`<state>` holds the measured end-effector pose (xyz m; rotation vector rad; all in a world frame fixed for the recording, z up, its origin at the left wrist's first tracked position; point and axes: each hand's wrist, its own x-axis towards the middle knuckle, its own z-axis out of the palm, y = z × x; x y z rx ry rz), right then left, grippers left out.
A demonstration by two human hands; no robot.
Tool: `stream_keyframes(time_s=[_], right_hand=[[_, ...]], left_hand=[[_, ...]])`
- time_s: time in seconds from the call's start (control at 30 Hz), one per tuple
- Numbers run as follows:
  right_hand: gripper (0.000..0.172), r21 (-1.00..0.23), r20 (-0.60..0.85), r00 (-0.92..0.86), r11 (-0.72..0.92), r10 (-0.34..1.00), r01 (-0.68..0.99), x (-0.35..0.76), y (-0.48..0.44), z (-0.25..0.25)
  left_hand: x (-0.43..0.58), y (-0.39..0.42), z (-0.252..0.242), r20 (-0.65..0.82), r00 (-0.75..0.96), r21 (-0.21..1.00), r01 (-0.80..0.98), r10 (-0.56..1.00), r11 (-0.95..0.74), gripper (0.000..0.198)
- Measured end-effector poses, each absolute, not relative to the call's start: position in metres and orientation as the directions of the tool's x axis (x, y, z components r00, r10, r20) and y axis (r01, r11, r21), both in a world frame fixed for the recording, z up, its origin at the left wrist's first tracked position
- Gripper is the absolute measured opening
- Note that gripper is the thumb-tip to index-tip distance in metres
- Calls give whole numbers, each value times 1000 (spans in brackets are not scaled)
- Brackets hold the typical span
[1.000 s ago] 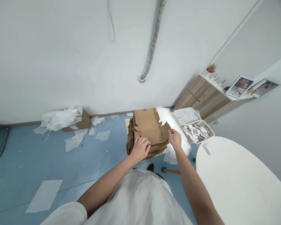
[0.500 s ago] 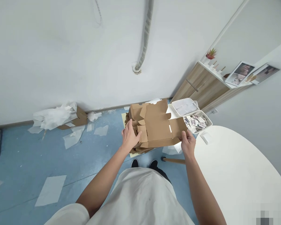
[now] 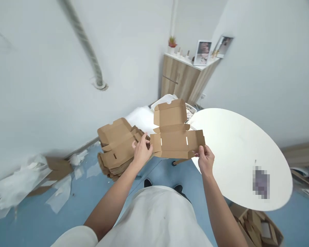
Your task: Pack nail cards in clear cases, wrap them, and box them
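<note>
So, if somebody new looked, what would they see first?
Probably the unfolded cardboard box in the middle, gripped by the right hand, with the left hand near its other side. Next, the big white table on the right and the cardboard pile on the left.

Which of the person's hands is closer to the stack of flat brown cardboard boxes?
The left hand: it is beside the right-hand edge of the stack. The right hand is farther away, gripping the far side of an unfolded brown cardboard box.
</note>
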<state>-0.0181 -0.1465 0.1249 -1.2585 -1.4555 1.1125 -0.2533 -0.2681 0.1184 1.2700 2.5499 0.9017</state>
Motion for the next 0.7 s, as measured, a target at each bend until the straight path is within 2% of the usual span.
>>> stream_keyframes(time_s=[0.1,0.3,0.47,0.7], right_hand=[[43,-969,56,6,53,998,242,33,-138,122],[45,-867,61,110,-1,992,498,135,-125,110],[45,-849,86,213,-40,973,527,199,-120,88],[40,-837,-121,271,-245,955,489,252,-124,49]], left_hand=[[-215,-233,124,155,-547,608,709,823,357,59],[-133,-165,116,162,-361,668,725,918,167,56],[-75,-123,99,60,-256,702,698,965,142,55],[-34,-84,72,-51,-130,695,708,990,129,53]])
